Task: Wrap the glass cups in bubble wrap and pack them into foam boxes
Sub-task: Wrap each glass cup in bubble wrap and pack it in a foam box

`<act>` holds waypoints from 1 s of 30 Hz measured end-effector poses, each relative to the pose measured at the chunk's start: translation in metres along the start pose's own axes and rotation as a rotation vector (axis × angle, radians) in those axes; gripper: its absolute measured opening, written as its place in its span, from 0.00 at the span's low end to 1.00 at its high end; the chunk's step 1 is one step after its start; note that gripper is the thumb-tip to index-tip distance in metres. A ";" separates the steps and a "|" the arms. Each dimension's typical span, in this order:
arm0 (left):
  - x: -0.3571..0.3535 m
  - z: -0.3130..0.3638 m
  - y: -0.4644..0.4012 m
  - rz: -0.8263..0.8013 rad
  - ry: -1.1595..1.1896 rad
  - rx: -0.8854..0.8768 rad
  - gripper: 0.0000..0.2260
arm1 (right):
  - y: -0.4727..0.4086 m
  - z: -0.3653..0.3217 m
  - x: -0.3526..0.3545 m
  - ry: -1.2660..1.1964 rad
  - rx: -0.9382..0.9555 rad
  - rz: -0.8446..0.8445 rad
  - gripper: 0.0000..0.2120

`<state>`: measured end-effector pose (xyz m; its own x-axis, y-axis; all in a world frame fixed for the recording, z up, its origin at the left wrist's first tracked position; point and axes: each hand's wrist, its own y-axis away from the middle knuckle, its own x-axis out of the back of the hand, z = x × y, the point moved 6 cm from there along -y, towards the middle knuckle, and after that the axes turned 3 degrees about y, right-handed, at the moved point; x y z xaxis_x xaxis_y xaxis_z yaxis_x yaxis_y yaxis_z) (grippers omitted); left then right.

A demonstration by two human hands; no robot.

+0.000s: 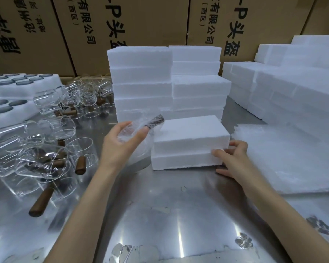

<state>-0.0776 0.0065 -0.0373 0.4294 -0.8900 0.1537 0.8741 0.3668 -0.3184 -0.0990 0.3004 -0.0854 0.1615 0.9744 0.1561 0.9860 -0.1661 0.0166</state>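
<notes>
Landmark: closed white foam box [190,141] at centre of shiny metal surface [169,215], rectangular, grainy polystyrene, seam line between lid and base. Behind it, brown cardboard cartons [144,21] with black print, readable "有限公司", "(西区)", "P头盔"; other characters cut off or blurred. Directly behind the box, two stacks of identical foam boxes [142,80], rough broken edges; more foam boxes [283,86] stacked behind-right of it. Right of the box, flat sheets of bubble wrap [285,160], hazy and dimpled. Left hand [122,139] just left of the box, fingers curled round a wrapped cup [139,128]: clear glass in cloudy bubble wrap, brown wooden handle poking out toward the box's top-left corner. Right hand [234,158] at the box's front-right corner, fingers bent against its side, thumb on the seam. Far left of the box, loose glass cups [51,149] lying tipped, transparent, cylindrical, dark wooden stub handles; behind those, white foam trays [17,82] with oval grey-looking holes.
</notes>
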 end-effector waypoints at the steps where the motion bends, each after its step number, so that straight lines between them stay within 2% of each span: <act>1: 0.000 -0.001 0.000 -0.003 -0.003 -0.003 0.25 | 0.001 -0.002 0.003 0.046 -0.004 -0.021 0.22; 5: -0.002 -0.003 -0.001 -0.016 -0.017 -0.011 0.26 | 0.001 -0.006 0.013 0.112 -0.076 -0.105 0.24; 10: -0.006 -0.006 -0.001 -0.042 -0.058 -0.030 0.20 | -0.005 -0.010 0.013 0.013 -0.094 -0.067 0.18; 12: -0.007 -0.005 0.000 -0.057 -0.056 -0.040 0.22 | -0.007 -0.010 0.013 -0.060 -0.091 -0.033 0.14; 16: -0.005 0.000 0.002 -0.039 -0.043 -0.054 0.25 | -0.008 -0.017 0.034 -0.396 -0.037 0.110 0.05; 20: -0.002 0.002 0.001 0.001 -0.041 -0.059 0.24 | -0.005 -0.022 0.074 -0.582 0.042 0.367 0.12; 22: -0.002 0.002 0.001 0.002 -0.038 -0.071 0.23 | -0.003 -0.025 0.092 -0.493 0.079 0.488 0.16; 24: -0.004 0.002 0.002 -0.003 -0.045 -0.088 0.22 | -0.001 -0.028 0.104 -0.279 0.105 0.579 0.19; 27: -0.007 0.005 0.005 -0.008 -0.055 -0.123 0.23 | -0.002 -0.024 0.111 0.001 0.047 0.652 0.28; 30: -0.012 0.010 0.009 -0.005 -0.046 -0.172 0.23 | 0.004 -0.025 0.111 0.244 0.030 0.717 0.30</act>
<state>-0.0726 0.0233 -0.0329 0.4381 -0.8772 0.1967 0.8265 0.3070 -0.4718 -0.0785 0.4040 -0.0439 0.7532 0.5672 0.3332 0.6440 -0.7390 -0.1978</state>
